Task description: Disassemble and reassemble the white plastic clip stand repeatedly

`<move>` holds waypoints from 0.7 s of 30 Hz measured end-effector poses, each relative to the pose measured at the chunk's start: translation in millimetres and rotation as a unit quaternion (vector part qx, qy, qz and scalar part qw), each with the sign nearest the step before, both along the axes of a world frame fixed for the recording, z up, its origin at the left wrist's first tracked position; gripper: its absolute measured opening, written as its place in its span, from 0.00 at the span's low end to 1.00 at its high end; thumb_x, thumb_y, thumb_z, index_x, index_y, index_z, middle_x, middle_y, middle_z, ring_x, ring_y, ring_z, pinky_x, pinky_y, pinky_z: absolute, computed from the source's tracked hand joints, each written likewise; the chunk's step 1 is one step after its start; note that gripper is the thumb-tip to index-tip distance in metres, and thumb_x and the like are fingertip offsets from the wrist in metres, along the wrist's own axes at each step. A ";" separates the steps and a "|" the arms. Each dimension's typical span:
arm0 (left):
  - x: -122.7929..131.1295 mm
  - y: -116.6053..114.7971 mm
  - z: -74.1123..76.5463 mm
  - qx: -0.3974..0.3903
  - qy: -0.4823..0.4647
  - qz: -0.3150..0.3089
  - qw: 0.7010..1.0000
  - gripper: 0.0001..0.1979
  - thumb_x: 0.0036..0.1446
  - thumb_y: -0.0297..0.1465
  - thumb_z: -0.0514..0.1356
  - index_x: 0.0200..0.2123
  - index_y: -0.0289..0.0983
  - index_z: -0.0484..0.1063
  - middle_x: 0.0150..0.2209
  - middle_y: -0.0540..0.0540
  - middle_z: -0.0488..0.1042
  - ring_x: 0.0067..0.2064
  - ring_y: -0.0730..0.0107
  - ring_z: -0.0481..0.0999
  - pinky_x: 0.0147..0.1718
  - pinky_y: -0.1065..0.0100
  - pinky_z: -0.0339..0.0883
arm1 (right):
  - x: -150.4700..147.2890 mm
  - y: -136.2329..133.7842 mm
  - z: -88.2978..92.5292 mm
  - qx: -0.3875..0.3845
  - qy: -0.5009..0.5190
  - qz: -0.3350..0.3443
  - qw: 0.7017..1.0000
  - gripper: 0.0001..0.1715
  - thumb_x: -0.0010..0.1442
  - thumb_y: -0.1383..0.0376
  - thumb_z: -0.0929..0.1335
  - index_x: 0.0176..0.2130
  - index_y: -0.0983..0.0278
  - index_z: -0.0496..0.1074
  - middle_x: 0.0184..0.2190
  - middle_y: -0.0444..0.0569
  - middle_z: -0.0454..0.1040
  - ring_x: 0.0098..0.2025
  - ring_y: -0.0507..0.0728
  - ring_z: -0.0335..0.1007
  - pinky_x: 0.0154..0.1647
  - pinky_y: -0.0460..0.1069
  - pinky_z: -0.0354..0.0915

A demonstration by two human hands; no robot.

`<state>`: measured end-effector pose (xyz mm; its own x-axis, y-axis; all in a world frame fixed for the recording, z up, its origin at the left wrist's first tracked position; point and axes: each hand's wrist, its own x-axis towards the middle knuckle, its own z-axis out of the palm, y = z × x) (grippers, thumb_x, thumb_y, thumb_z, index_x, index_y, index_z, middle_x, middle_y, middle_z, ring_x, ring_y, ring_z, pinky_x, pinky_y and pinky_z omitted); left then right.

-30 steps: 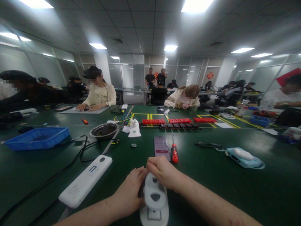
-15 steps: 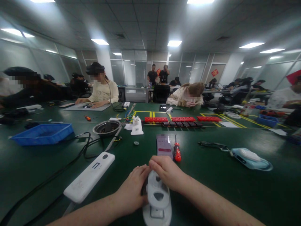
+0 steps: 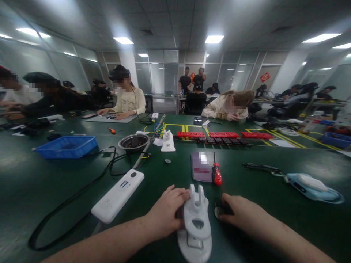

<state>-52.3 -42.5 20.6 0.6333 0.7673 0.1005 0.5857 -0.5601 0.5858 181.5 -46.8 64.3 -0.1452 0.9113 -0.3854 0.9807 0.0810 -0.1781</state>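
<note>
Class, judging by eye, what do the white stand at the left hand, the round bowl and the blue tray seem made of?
White stand: probably hard plastic, glossy; its smooth, moulded-looking curves catch highlights.
Round bowl: likely metal, fairly shiny; its silvery-grey rim reflects light.
Blue tray: probably plastic, slight sheen; evenly coloured, thin-looking walls.

The right hand's grip [image 3: 240, 211] has left the top of the stand [image 3: 197, 233] and come down to its right, low over the desk [image 3: 263, 190], where a small disc [image 3: 218, 213] now shows at its fingertips. The stand's two prongs [image 3: 201, 193], covered before, are now bare. The view has swung left and tipped down, and a person in white at the right edge has gone out of it.
</note>
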 end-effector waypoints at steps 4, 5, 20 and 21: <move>-0.5 -1.5 4.2 0.016 -0.025 0.012 0.999 0.25 0.45 0.37 0.61 0.47 0.39 0.62 0.48 0.45 0.67 0.49 0.62 0.63 0.52 0.58 0.49 | 2.0 3.9 -3.7 -0.024 0.007 0.025 0.999 0.07 0.51 0.63 0.63 0.30 0.63 0.68 0.30 0.50 0.70 0.30 0.57 0.67 0.24 0.47 0.57; -0.9 -2.1 5.6 0.018 -0.030 0.020 0.999 0.23 0.46 0.38 0.60 0.46 0.38 0.63 0.46 0.45 0.67 0.47 0.63 0.64 0.50 0.59 0.52 | 3.8 5.0 -3.5 -0.027 0.009 0.029 0.999 0.07 0.50 0.62 0.64 0.29 0.63 0.68 0.29 0.49 0.70 0.29 0.56 0.67 0.23 0.46 0.57; -7.6 -8.5 18.0 -0.027 -0.018 0.063 0.997 0.22 0.54 0.46 0.45 0.33 0.35 0.69 0.31 0.47 0.69 0.31 0.68 0.67 0.31 0.69 0.59 | 14.4 11.6 18.5 -0.054 0.146 0.081 0.985 0.07 0.50 0.62 0.64 0.28 0.64 0.67 0.25 0.44 0.67 0.25 0.50 0.62 0.22 0.44 0.57; -7.9 -8.8 18.8 -0.040 -0.020 0.063 0.997 0.23 0.55 0.46 0.43 0.32 0.36 0.69 0.31 0.47 0.70 0.30 0.69 0.67 0.30 0.70 0.59 | 12.2 11.4 27.4 -0.029 0.199 0.084 0.976 0.09 0.51 0.60 0.64 0.29 0.65 0.67 0.24 0.44 0.66 0.25 0.50 0.62 0.22 0.43 0.58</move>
<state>-60.1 -51.3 39.5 0.5280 0.8473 0.0580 0.6243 -0.4335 0.6499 193.7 -35.4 91.7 -0.4387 0.8407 -0.3175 0.8065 0.2125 -0.5517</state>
